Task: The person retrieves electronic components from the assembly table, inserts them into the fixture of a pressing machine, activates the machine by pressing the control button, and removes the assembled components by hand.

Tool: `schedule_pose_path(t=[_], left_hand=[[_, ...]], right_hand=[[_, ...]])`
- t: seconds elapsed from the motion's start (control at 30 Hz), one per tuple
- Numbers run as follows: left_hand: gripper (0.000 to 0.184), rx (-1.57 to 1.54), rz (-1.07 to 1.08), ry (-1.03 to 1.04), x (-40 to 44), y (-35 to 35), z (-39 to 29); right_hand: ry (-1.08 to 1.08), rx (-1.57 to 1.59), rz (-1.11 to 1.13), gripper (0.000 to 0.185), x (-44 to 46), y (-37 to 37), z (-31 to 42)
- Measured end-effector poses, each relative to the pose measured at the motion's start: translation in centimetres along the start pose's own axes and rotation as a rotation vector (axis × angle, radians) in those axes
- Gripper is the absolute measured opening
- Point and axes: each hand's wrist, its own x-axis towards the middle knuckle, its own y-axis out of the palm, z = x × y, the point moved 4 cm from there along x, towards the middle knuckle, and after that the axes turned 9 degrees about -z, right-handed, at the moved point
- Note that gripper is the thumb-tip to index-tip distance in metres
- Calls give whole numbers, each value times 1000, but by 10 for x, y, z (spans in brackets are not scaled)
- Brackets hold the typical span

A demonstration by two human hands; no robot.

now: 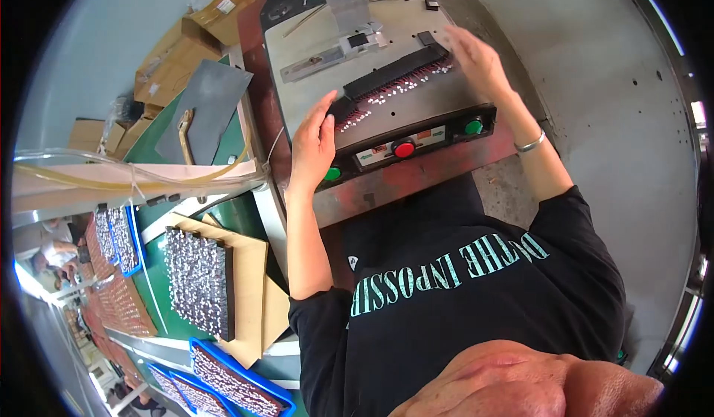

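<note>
A long row of black blocks [398, 73] with dark red wires and white ends lies across the metal plate of a machine [297, 38]. A short black section [342, 109] at its left end sits at an angle to the rest. My left hand [314, 149] is at that section, fingers stretched and thumb apart, its fingertips touching or very near the end. Past the row's right end, my right hand [482, 66] is raised and open, its fingertips slightly blurred. A metal fixture [327, 59] with a small black block [358, 40] in it stands behind the row.
The machine's front carries a red button [403, 148] and green buttons [473, 125]. On the left are a wrench [184, 136], a stack of similar wired rows [197, 283] on cardboard, and blue trays [242, 376]. Cardboard boxes [175, 56] stand behind. Other people appear far left.
</note>
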Motion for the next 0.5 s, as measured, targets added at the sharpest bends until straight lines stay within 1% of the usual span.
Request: schedule_pose_path(t=[0.07, 0.1, 0.2, 0.23, 0.27, 0.3, 0.33, 0.4, 0.47, 0.5], left_hand=[[35, 71, -41, 8, 3, -2, 4], [38, 49, -61, 13, 4, -1, 5], [43, 163, -86, 9, 3, 5, -2], [49, 142, -114, 2, 2, 7, 3], [49, 194, -125, 6, 2, 7, 6], [49, 243, -136, 13, 3, 7, 6], [50, 287, -144, 18, 4, 7, 6], [50, 221, -161, 28, 8, 9, 13], [48, 159, -173, 38, 12, 7, 14], [43, 145, -149, -33, 12, 7, 17]], right_hand=[[182, -71, 170, 28, 22, -1, 0], [146, -24, 145, 33, 29, 9, -15], [342, -285, 556, 35, 56, 32, -19], [256, -264, 598, 40, 61, 41, -25], [165, -246, 631, 46, 67, 46, -35], [168, -152, 653, 47, 69, 52, -35], [182, -204, 648, 47, 69, 56, -38], [213, -311, 635, 49, 69, 62, -40], [179, -345, 664, 51, 62, 66, -52], [142, -339, 675, 52, 65, 76, -56]])
